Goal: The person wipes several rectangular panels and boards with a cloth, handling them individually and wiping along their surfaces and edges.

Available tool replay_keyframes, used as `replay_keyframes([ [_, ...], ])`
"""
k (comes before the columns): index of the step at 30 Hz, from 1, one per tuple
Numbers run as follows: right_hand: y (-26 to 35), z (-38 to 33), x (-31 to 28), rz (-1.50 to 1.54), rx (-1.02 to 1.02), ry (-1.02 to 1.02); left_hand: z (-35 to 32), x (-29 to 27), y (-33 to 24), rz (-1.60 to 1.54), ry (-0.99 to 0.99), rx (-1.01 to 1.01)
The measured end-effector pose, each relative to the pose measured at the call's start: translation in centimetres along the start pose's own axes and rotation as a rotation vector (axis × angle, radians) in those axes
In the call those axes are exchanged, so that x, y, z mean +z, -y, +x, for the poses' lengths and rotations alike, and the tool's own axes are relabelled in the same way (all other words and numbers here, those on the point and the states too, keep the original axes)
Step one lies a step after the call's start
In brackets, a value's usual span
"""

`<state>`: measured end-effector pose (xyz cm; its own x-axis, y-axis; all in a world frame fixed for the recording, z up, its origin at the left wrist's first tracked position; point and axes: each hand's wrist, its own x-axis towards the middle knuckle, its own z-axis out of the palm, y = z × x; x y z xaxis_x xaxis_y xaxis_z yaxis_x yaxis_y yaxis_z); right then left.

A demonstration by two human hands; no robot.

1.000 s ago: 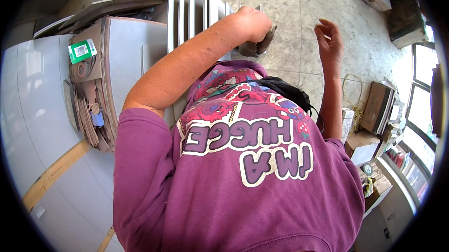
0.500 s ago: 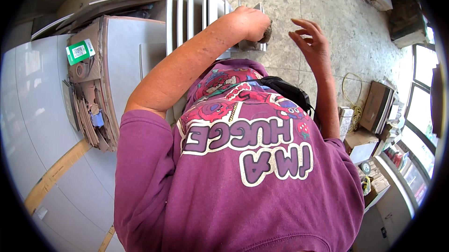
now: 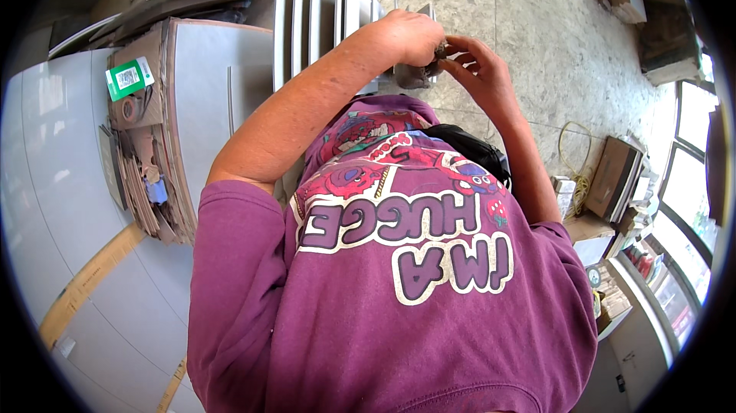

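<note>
My left hand (image 3: 412, 36) reaches forward, its fingers closed round a small, rough, dark brown thing (image 3: 441, 50) whose kind I cannot make out. Thumb and fingers of my right hand (image 3: 483, 68) meet that thing from the right in a pinch. Under the hands shows a dark grey rounded shape (image 3: 414, 77), partly covered by my left hand. Beside my left forearm several pale grey panels (image 3: 301, 22) stand on edge in a row with gaps between them. My left hand and wrist hide the row's right end in part.
At left stand large pale sheets and a layered cardboard stack (image 3: 153, 175) with a green-and-white card (image 3: 129, 78) on it. A yellow cord (image 3: 571, 145) and boxes (image 3: 613, 175) lie at right, near windows. Concrete floor (image 3: 537, 22) spreads ahead.
My right hand has moved left and its fingers have come together at the brown thing in my left hand. The left hand has barely moved.
</note>
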<state>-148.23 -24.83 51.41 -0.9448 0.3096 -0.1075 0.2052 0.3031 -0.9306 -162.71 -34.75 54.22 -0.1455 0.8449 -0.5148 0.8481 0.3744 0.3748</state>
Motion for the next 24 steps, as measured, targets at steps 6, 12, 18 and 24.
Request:
replay_keyframes([
  [6, -1.2, 0.7, 0.5, 0.031, -0.009, 0.002, -0.5, 0.3, 0.4, -0.031, -0.029, -0.022],
  [12, -0.2, 1.7, 0.6, -0.117, -0.021, -0.004, -1.0, 0.3, 1.2, -0.054, -0.027, -0.051],
  [18, 1.9, 5.5, 1.7, -0.418, -0.147, 0.041, -2.5, 2.5, 4.8, -0.437, -0.248, -0.122],
  [24, 4.3, 7.9, 4.2, -0.575, -0.172, 0.083, -4.2, 3.1, 6.0, -0.771, -0.375, -0.262],
])
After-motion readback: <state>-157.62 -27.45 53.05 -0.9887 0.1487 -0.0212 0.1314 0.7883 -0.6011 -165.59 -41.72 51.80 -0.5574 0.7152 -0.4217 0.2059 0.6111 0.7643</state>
